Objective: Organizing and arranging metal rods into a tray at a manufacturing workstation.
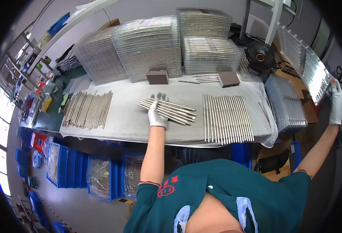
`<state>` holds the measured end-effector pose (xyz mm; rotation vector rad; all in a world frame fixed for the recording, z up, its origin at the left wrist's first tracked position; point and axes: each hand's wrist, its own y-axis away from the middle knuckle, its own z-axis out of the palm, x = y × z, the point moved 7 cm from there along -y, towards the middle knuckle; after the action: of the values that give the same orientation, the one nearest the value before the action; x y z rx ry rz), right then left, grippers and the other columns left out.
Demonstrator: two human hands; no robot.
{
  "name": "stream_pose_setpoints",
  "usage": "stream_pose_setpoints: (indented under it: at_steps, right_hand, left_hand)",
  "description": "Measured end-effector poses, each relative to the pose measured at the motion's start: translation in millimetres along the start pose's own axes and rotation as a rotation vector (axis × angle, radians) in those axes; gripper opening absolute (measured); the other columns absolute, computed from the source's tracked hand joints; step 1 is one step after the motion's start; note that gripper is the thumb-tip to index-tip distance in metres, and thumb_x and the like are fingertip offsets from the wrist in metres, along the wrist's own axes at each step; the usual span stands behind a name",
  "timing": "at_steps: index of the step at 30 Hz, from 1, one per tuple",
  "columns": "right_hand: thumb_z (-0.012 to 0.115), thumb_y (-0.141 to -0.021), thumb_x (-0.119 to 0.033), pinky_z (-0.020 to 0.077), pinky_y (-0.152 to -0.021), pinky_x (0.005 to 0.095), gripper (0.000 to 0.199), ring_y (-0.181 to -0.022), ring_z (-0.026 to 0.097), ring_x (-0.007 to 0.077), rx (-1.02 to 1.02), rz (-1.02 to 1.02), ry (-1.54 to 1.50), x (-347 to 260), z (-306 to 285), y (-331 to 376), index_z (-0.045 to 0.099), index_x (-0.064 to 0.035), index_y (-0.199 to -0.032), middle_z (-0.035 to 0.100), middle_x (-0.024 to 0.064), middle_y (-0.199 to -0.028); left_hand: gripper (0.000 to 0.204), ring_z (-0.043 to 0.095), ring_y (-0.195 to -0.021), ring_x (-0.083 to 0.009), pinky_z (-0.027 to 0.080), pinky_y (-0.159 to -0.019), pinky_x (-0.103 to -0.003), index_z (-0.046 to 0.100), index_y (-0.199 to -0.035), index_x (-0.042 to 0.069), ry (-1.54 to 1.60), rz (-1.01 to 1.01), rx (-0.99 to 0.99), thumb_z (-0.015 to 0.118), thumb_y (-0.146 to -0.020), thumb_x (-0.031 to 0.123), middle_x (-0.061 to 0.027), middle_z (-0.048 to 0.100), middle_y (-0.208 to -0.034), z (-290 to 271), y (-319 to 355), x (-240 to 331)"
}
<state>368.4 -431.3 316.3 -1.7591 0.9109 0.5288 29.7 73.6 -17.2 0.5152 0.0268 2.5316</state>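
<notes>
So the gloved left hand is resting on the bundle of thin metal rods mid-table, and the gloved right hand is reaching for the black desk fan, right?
Not quite. In the head view the gloved left hand does rest on the bundle of thin metal rods mid-table, but the gloved right hand grips the edge of a clear plastic tray at far right, not the black desk fan.

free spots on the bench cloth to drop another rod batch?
Bare cloth between the loose rod pile and the bundle under the left hand; a strip before the brown blocks. Right end is crowded by the laid-out rod row.
</notes>
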Motion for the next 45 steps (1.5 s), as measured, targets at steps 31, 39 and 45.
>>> stream_pose_setpoints:
  at_steps: [31,39,45]
  right_hand:
    - [0.069,-0.062,-0.034,0.0338,-0.094,0.0392,0.038,-0.111,0.045,0.0257,-1.032,-0.865,0.039,-82.0,361.6,273.2,0.062,-0.0090,-0.089,0.050,0.0097,-0.117]
    - [0.064,-0.068,-0.027,0.0346,-0.094,0.0398,0.026,-0.108,0.048,0.0229,-0.980,-0.941,0.053,-87.5,363.4,285.5,0.062,-0.0064,-0.084,0.052,0.0095,-0.114]
    - [0.065,-0.068,-0.019,0.0449,-0.080,0.0325,0.015,-0.090,0.057,0.0209,-0.681,-0.908,-0.092,-131.4,296.6,203.0,0.060,-0.0071,-0.075,0.059,0.0059,-0.100]
  left_hand:
    - [0.038,0.046,-0.107,-0.0255,0.041,-0.090,-0.042,0.042,-0.120,0.008,-0.332,-0.125,-0.111,0.049,-0.085,0.021,-0.0123,0.045,-0.121,4.2,13.2,0.3]
    - [0.040,0.049,-0.103,-0.0258,0.043,-0.088,-0.042,0.045,-0.116,0.007,-0.291,-0.050,-0.102,0.055,-0.079,0.017,-0.0125,0.052,-0.112,9.7,12.4,1.7]
    - [0.032,0.052,-0.097,-0.0260,0.045,-0.084,-0.043,0.049,-0.112,0.006,-0.104,-0.086,-0.134,0.051,-0.084,0.021,-0.0124,0.053,-0.107,-20.6,-12.5,-3.3]
